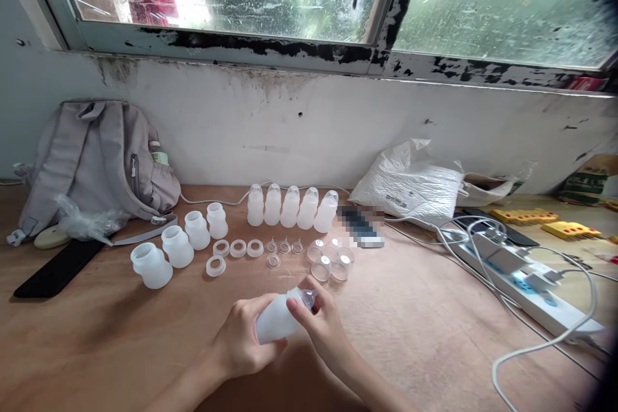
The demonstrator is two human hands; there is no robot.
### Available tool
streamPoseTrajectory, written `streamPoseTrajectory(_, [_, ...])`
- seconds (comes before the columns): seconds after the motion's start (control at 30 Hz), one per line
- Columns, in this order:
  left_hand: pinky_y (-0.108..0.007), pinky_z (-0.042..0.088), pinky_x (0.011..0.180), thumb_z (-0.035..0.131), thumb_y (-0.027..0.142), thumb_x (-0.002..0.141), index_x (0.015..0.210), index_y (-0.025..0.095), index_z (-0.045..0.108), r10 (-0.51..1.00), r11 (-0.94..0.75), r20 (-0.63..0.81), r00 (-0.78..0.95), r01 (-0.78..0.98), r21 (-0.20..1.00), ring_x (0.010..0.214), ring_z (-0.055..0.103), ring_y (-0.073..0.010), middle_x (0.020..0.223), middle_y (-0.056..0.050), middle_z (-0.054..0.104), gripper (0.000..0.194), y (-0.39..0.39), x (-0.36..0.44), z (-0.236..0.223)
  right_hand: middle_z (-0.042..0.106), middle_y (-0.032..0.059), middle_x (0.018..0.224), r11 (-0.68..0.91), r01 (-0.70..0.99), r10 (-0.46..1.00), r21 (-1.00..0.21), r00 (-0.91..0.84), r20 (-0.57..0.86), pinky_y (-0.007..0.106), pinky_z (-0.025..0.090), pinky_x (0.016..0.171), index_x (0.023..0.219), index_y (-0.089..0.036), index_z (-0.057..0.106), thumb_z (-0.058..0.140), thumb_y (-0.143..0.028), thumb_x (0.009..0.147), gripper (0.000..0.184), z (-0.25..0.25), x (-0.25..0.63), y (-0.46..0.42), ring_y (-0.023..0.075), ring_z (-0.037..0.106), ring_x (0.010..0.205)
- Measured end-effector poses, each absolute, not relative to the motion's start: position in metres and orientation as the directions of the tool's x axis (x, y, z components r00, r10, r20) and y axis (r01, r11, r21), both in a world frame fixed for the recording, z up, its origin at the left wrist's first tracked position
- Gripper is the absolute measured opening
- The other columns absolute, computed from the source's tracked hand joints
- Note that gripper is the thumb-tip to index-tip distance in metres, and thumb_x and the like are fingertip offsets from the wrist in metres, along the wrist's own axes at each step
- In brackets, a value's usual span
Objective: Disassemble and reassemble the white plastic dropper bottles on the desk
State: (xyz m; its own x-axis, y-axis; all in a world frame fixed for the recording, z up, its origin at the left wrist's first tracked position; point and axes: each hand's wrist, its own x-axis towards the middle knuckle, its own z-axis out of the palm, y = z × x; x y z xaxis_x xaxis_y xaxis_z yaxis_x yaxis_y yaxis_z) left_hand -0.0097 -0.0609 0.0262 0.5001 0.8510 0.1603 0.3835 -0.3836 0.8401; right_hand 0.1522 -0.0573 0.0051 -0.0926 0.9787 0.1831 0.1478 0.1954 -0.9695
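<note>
Tilted to the right, a frosted white baby bottle lies in my left hand, whose fingers wrap its body. My right hand pinches the neck end, where a clear nipple shows between thumb and fingers. Beyond my hands lie several white collar rings, several clear nipples and several clear caps. Open bottle bodies stand in a slanting row at the left. Capped bottles stand in a row at the back.
A grey backpack leans at the back left beside a black flat case. A phone lies near a white plastic bag. On the right are a power strip with loose cables and yellow pieces.
</note>
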Motion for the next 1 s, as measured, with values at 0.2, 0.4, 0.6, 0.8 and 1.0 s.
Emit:
streamPoseTrajectory(0.2, [-0.02,0.035,0.044,0.056,0.021,0.055,0.078,0.014,0.058,0.742,0.189,-0.17,0.649,0.04,0.981,0.048,0.049,-0.0106,0.061,0.001,0.058,0.024,-0.06,-0.01,0.02,0.034,-0.0062,0.055,0.171,-0.006,0.963,-0.985,-0.209,0.168,0.02,0.029,0.044,0.065,-0.02,0.038,0.06,-0.045,0.069,0.033,0.017,0.154,-0.059,0.0072,0.034,0.048])
streamPoseTrajectory(0.4, [-0.02,0.036,0.033,0.045,0.029,0.06,0.094,0.006,0.057,0.524,0.643,-0.194,0.83,-0.235,0.729,0.039,0.052,-0.0127,0.056,-0.005,0.058,0.043,-0.053,-0.021,-0.003,0.052,0.0009,0.078,-0.007,-0.175,0.887,-0.985,-0.455,0.074,0.02,0.037,0.043,0.107,-0.022,0.047,0.063,-0.044,0.067,0.049,0.027,0.164,-0.052,0.0112,0.05,0.059])
streamPoseTrajectory(0.6, [-0.019,0.035,0.032,0.048,0.031,0.058,0.095,0.003,0.058,0.508,0.647,-0.151,0.848,-0.259,0.718,0.038,0.051,-0.0118,0.057,-0.006,0.057,0.047,-0.045,-0.028,-0.004,0.05,-0.0006,0.074,0.091,-0.117,0.977,-0.989,-0.183,0.111,0.02,0.038,0.043,0.094,-0.021,0.053,0.058,-0.038,0.074,0.026,0.014,0.173,-0.041,0.0084,0.045,0.054])
streamPoseTrajectory(0.8, [-0.019,0.036,0.035,0.051,0.028,0.062,0.098,0.007,0.058,0.506,0.61,-0.239,0.829,-0.148,0.778,0.042,0.053,-0.0118,0.061,-0.006,0.058,0.042,-0.048,-0.021,-0.003,0.046,-0.004,0.055,0.056,-0.24,0.987,-0.969,-0.132,0.089,0.02,0.036,0.042,0.072,-0.017,0.054,0.061,-0.036,0.073,0.02,0.012,0.175,-0.039,0.0075,0.043,0.048])
streamPoseTrajectory(1.0, [-0.019,0.036,0.036,0.054,0.029,0.064,0.099,0.009,0.057,0.515,0.584,-0.248,0.821,-0.124,0.802,0.043,0.053,-0.0111,0.061,-0.005,0.059,0.042,-0.048,-0.02,-0.001,0.045,-0.004,0.053,0.077,-0.17,0.987,-0.982,-0.128,0.099,0.021,0.036,0.044,0.062,-0.016,0.053,0.061,-0.034,0.073,0.023,0.016,0.178,-0.038,0.0072,0.042,0.048])
